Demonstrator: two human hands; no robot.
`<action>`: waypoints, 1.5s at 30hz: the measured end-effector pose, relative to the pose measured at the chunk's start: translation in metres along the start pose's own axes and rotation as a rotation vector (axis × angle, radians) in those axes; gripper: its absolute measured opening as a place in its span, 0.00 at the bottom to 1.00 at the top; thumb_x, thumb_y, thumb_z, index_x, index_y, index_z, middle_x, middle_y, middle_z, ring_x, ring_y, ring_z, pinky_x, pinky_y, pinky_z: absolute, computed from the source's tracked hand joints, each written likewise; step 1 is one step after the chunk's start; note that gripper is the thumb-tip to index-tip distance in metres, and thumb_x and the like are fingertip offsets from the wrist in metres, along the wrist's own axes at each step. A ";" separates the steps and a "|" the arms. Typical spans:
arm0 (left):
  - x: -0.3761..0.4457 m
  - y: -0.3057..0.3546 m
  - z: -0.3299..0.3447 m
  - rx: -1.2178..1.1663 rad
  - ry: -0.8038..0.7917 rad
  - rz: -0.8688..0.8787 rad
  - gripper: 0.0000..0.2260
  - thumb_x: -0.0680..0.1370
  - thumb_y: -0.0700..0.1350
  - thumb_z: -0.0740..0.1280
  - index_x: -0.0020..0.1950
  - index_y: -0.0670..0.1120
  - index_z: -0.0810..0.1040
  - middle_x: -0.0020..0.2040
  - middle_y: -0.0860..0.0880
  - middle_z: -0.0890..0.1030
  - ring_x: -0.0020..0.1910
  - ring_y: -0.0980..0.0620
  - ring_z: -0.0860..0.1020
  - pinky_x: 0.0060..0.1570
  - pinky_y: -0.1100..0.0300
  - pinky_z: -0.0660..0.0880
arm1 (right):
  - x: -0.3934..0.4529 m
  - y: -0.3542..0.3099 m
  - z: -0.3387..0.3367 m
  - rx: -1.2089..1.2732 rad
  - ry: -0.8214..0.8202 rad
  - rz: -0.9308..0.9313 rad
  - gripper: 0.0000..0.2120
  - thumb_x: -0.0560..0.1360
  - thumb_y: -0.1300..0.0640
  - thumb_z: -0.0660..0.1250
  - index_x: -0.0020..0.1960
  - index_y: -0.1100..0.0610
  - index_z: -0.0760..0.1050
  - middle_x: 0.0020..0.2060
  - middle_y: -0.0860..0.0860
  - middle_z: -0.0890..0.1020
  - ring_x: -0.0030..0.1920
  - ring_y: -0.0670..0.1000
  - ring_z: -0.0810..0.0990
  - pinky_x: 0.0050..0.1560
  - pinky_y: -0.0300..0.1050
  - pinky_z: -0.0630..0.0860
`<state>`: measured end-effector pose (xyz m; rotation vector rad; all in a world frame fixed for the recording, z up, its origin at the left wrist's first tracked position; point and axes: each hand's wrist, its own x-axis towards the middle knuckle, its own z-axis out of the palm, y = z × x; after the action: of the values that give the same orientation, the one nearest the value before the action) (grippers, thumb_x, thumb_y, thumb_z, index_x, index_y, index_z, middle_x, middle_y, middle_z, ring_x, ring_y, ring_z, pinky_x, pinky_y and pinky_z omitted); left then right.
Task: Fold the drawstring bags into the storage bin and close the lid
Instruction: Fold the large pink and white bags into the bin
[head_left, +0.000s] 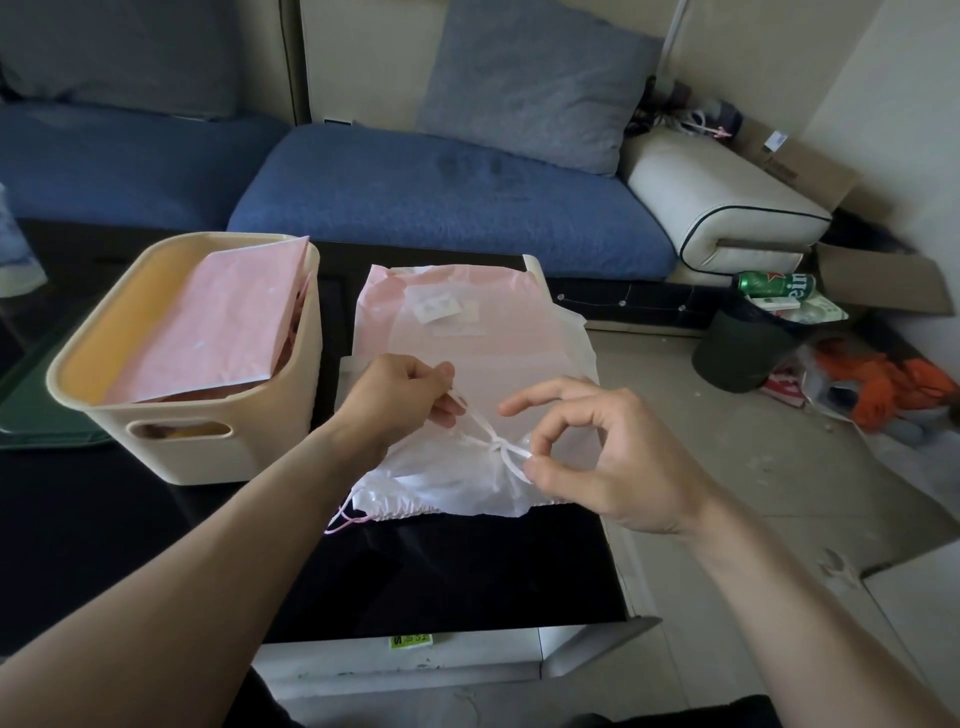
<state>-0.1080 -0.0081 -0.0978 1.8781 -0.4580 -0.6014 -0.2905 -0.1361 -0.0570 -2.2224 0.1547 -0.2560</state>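
Note:
A cream storage bin (218, 452) stands on the black table at the left, with a folded pink drawstring bag (223, 327) leaning inside it. To its right a pink and white drawstring bag (467, 338) lies flat on the table. Its white drawstring (493, 441) is knotted near the bag's near end. My left hand (400, 400) pinches one end of the string. My right hand (597, 452) pinches the other end between thumb and forefinger, the other fingers spread. A pink cord (343, 519) trails from the bag's near left corner. No lid is in view.
The black glass table (441, 571) ends just right of the bag. A blue sofa (441, 192) with a grey cushion (530, 78) runs behind it. On the floor at the right stand a dark waste bin (743, 348) with a green can, cardboard boxes and orange cloth.

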 end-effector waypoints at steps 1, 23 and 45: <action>-0.001 0.001 0.002 -0.039 -0.021 -0.023 0.14 0.82 0.48 0.64 0.44 0.40 0.79 0.34 0.50 0.85 0.33 0.55 0.83 0.45 0.55 0.78 | 0.000 -0.002 0.002 0.042 0.005 -0.030 0.06 0.68 0.58 0.73 0.34 0.52 0.79 0.56 0.38 0.83 0.66 0.44 0.76 0.67 0.43 0.65; 0.011 0.007 0.003 -0.215 0.152 -0.073 0.12 0.82 0.40 0.62 0.38 0.41 0.75 0.31 0.45 0.79 0.25 0.50 0.77 0.35 0.53 0.79 | -0.005 -0.026 0.015 0.311 -0.264 -0.103 0.05 0.75 0.64 0.70 0.41 0.60 0.81 0.44 0.54 0.85 0.56 0.57 0.82 0.62 0.54 0.75; -0.002 0.000 -0.030 0.490 -0.126 0.229 0.22 0.79 0.64 0.59 0.37 0.48 0.71 0.31 0.53 0.71 0.30 0.54 0.69 0.33 0.57 0.63 | 0.018 0.067 -0.026 0.591 -0.068 0.503 0.22 0.65 0.34 0.74 0.42 0.53 0.86 0.44 0.51 0.85 0.46 0.48 0.82 0.54 0.47 0.72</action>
<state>-0.0914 0.0152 -0.0884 2.2101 -0.9578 -0.4816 -0.2810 -0.2009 -0.0922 -1.5426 0.5207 0.0519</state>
